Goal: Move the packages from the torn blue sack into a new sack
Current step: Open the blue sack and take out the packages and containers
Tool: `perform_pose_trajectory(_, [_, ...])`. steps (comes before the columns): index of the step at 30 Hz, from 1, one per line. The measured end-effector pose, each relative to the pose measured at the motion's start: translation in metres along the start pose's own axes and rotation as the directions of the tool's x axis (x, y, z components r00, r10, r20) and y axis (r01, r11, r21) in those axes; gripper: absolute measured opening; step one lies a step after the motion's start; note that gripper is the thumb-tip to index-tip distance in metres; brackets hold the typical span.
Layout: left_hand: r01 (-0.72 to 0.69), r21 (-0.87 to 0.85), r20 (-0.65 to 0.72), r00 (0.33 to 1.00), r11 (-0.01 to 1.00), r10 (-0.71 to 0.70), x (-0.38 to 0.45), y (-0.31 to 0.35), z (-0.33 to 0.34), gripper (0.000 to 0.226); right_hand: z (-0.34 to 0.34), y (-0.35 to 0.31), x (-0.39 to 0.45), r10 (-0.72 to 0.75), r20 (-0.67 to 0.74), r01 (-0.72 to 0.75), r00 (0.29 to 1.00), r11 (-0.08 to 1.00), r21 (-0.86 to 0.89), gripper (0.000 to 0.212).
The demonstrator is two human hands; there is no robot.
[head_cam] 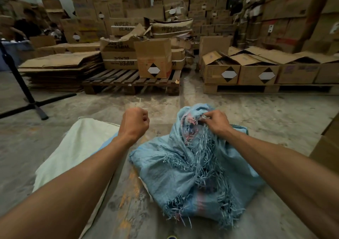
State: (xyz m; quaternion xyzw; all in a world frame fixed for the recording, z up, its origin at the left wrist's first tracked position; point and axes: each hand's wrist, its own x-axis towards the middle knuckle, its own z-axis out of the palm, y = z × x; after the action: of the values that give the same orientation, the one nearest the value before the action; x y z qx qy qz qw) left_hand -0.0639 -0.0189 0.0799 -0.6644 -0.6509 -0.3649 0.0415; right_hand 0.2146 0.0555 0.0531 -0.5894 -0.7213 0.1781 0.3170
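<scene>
While stacked brown cardboard boxes (154, 57) on wooden pallets (132, 81) fill the far wall, your work lies on the grey concrete floor (266, 114) right in front of you. The pale cream woven sack (77, 147) lies flat and slack on the floor to your left, partly under your left forearm, its mouth not plain to see. Just to its right, well within reach, sits the torn light-blue woven sack (187, 165), bunched into a lumpy heap with frayed strands hanging from long rips down its front and along its lower edge. Something pink and dark shows through the tear near the top; these are probably the packages, though you cannot make out their shape or number.

Your right hand (216, 123) rests on the top of the blue sack, its fingers (205, 118) curled and pinching the shredded weave at the edge of the tear. Your left hand (134, 121) hangs in the air above the gap between the two sacks, its fingers folded into a fist that holds nothing.

Expect the blue fabric to be soft, limp and weak: the frayed strands will likely pull away rather than bear load. Take hold of sound cloth beside the rip, or reach through the opening and grip the packages themselves.
</scene>
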Motion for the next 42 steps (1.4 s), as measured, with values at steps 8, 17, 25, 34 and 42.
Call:
perform_pose_trajectory(8, [-0.033,-0.049,-0.059,0.998,0.998,0.030,0.012,0.003,-0.015,0.049,-0.004,-0.015,0.019,0.339,-0.058,-0.317,0.939,0.918,0.240,0.043])
perform_pose_trajectory(17, [0.285,-0.033,-0.074,0.955,0.958,-0.286,0.010,-0.049,-0.069,0.028,-0.057,0.041,0.003,0.475,-0.247,-0.487,0.844,0.873,0.014,0.033])
perform_pose_trajectory(25, [0.153,-0.252,0.264,0.961,0.956,-0.084,-0.008,-0.015,-0.019,0.040,-0.038,-0.002,0.000,0.004,0.057,0.002,0.998,0.996,-0.095,0.031])
perform_pose_trajectory(34, [0.275,-0.408,0.639,0.767,0.871,0.057,-0.042,0.013,0.007,0.030,-0.015,-0.007,-0.030,-0.278,0.216,0.350,0.936,0.807,-0.476,0.023])
perform_pose_trajectory(42, [0.604,-0.528,0.739,0.673,0.597,-0.028,-0.084,0.003,0.031,0.021,0.021,-0.012,-0.093,-0.457,0.164,0.485,0.874,0.825,-0.289,0.024])
